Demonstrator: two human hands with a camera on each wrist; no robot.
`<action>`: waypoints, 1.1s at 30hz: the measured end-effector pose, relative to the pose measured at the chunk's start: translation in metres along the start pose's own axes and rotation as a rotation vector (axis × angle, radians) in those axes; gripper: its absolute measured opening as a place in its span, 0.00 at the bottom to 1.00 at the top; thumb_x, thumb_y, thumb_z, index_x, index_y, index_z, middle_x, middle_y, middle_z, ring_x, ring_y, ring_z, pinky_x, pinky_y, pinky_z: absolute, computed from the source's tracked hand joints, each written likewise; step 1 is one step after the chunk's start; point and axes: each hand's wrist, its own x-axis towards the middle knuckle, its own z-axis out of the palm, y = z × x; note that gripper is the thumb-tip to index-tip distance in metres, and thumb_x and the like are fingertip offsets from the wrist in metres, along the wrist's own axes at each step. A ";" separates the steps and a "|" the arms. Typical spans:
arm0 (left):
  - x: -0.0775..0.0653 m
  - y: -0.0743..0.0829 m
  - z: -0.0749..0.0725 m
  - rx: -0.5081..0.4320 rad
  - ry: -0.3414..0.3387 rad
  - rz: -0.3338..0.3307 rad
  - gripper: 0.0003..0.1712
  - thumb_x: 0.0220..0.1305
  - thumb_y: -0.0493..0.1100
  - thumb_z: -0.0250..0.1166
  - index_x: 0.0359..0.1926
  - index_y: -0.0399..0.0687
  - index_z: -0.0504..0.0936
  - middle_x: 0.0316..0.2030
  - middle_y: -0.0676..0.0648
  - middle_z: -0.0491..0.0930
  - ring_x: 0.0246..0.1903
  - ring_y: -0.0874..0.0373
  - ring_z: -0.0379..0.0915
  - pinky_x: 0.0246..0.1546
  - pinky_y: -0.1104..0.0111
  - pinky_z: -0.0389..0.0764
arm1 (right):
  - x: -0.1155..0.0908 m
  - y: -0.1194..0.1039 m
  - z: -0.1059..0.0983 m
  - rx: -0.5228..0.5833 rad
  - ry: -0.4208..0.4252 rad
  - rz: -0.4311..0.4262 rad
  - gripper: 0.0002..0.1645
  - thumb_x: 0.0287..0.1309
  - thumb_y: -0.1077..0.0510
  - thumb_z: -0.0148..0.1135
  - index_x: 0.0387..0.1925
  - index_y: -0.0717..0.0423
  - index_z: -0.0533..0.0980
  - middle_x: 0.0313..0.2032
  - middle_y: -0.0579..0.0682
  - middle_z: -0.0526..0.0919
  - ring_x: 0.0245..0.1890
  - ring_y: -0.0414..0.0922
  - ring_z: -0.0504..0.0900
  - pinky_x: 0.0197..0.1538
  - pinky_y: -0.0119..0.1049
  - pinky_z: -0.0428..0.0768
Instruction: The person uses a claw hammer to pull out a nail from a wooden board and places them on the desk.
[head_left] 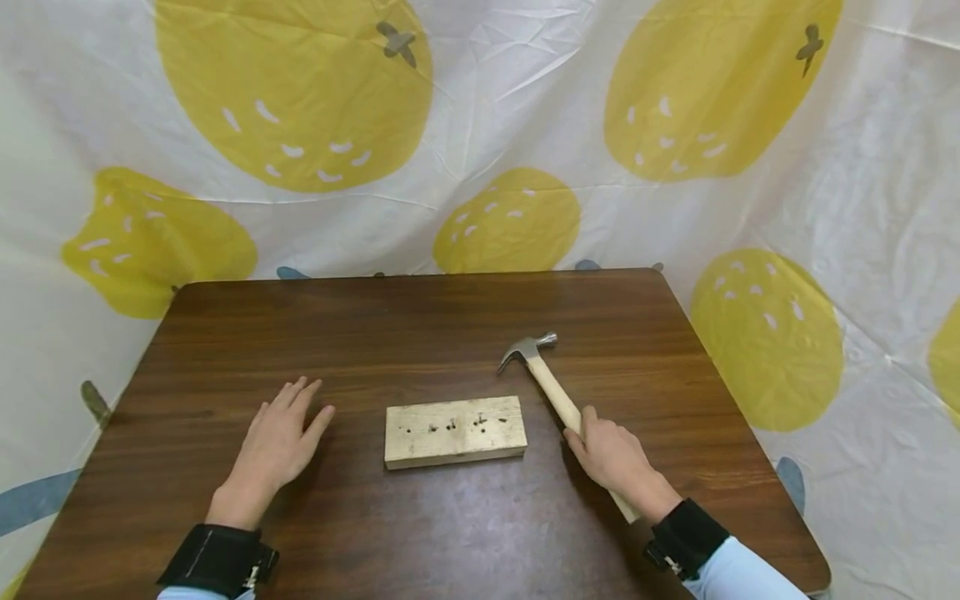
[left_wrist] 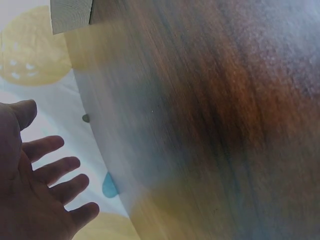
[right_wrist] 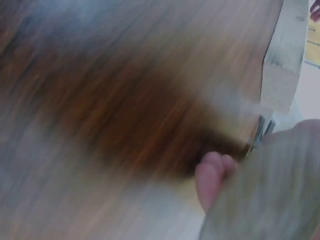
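Note:
My right hand (head_left: pixel 617 457) grips the pale wooden handle of a claw hammer (head_left: pixel 553 390), whose metal head points away toward the far side, to the right of a wood block. In the right wrist view the handle (right_wrist: pixel 270 190) fills the lower right corner, with fingertips (right_wrist: pixel 209 175) curled beneath it. The light wood block (head_left: pixel 456 450) lies flat at the middle, with several dark holes or marks along its top. To its left, my left hand (head_left: pixel 279 442) is held over the table with fingers extended and nothing in it; the left wrist view shows the fingers spread.
A dark brown wood-grain table (head_left: pixel 337 333) carries everything. Behind it and along the sides hangs a white curtain (head_left: pixel 480 108) printed with large yellow fruit. Black bands (head_left: pixel 217 557) with small devices wrap both wrists.

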 end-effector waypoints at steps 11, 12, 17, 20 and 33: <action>0.001 0.000 0.002 -0.004 0.010 0.009 0.36 0.82 0.57 0.49 0.74 0.31 0.64 0.72 0.24 0.58 0.72 0.28 0.50 0.66 0.31 0.52 | 0.001 0.010 -0.009 0.149 0.021 0.022 0.23 0.59 0.63 0.67 0.50 0.72 0.70 0.28 0.52 0.72 0.25 0.48 0.73 0.26 0.42 0.75; 0.001 0.000 0.002 -0.006 0.010 0.010 0.36 0.82 0.57 0.49 0.74 0.31 0.64 0.72 0.24 0.58 0.72 0.28 0.50 0.66 0.31 0.52 | 0.000 0.011 -0.010 0.151 0.025 0.008 0.20 0.55 0.66 0.66 0.46 0.71 0.70 0.28 0.52 0.71 0.25 0.48 0.73 0.28 0.43 0.76; 0.002 0.002 0.003 -0.003 0.009 0.012 0.36 0.82 0.56 0.49 0.73 0.30 0.64 0.71 0.24 0.59 0.72 0.27 0.50 0.66 0.31 0.53 | -0.001 0.016 -0.014 0.077 0.041 -0.075 0.14 0.62 0.65 0.66 0.46 0.67 0.74 0.28 0.51 0.72 0.25 0.47 0.72 0.26 0.43 0.74; 0.002 0.003 0.003 0.001 0.011 0.013 0.36 0.82 0.56 0.49 0.73 0.30 0.65 0.71 0.24 0.59 0.72 0.27 0.50 0.66 0.31 0.53 | -0.001 0.019 -0.014 0.012 0.036 -0.069 0.25 0.71 0.57 0.64 0.63 0.64 0.72 0.26 0.51 0.74 0.22 0.46 0.72 0.22 0.42 0.72; 0.005 0.007 0.005 -0.005 0.010 0.018 0.36 0.82 0.56 0.49 0.73 0.30 0.64 0.71 0.24 0.59 0.72 0.28 0.50 0.66 0.31 0.52 | -0.002 0.027 -0.010 0.109 0.081 0.000 0.14 0.64 0.58 0.68 0.35 0.61 0.72 0.21 0.49 0.69 0.16 0.43 0.70 0.18 0.37 0.69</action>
